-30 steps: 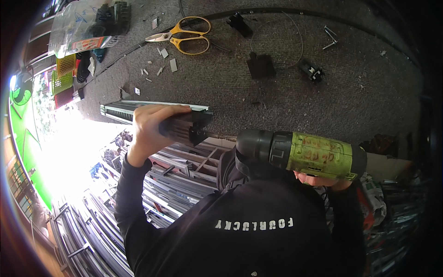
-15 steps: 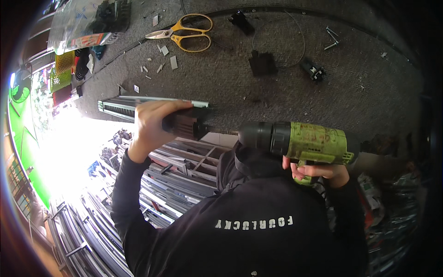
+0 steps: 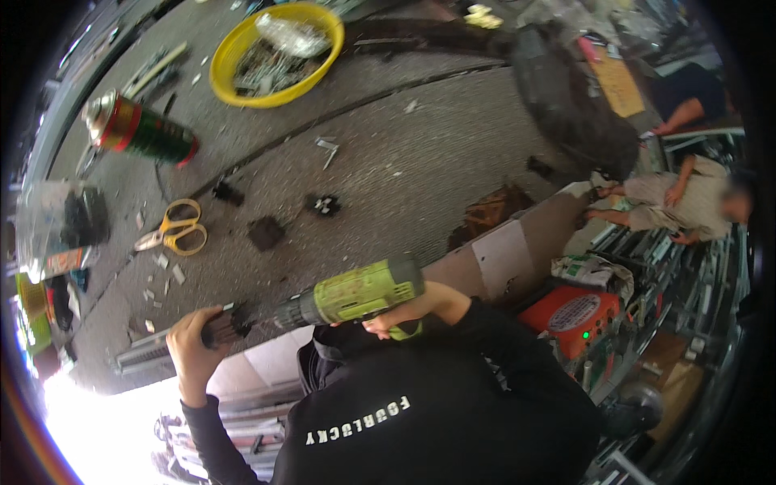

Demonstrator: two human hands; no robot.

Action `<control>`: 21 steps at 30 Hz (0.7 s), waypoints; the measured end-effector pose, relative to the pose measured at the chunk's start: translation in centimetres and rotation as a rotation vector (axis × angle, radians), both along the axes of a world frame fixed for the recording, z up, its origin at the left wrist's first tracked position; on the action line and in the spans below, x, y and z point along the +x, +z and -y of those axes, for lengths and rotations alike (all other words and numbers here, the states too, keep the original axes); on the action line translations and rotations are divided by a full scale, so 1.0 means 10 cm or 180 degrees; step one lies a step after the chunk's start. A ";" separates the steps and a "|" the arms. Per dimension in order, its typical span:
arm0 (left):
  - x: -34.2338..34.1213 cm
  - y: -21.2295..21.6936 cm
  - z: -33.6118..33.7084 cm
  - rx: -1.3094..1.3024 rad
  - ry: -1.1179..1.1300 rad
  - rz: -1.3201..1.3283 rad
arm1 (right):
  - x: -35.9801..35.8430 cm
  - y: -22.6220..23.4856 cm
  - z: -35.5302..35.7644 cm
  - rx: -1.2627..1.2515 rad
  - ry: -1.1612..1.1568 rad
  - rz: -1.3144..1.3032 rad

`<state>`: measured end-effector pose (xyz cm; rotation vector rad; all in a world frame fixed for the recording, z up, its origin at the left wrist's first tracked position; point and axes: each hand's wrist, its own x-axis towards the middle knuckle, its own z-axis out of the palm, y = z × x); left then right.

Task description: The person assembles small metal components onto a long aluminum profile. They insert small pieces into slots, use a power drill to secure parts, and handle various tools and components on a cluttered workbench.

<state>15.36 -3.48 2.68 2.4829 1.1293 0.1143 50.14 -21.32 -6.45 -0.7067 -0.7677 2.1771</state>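
A green and black cordless drill [image 3: 356,293] lies across the front of me, with my right hand [image 3: 416,310] closed round its grip. Its dark chuck points left and reaches close to a dark, ridged block-like piece [image 3: 226,327] at the end of a long metal profile [image 3: 144,354]. Around that end my left hand [image 3: 194,343] is wrapped, fingers over the top. Blur hides whether the drill's tip touches the piece.
Yellow-handled scissors [image 3: 182,229], a few dark fittings [image 3: 265,233] and screws [image 3: 327,149] lie on the worktop. Farther off are a spray can [image 3: 145,129] and a yellow basket [image 3: 222,77] of hardware. An orange machine [image 3: 570,317] and two people are at right.
The view has swung to the right, showing the basket, the spray can and the people. The drill's front has come much closer to the dark piece in my left hand.
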 end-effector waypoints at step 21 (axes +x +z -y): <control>-0.07 -0.17 0.01 0.0339 0.0003 0.0159 | -0.06 -0.06 -0.10 0.0468 -0.0336 -0.0258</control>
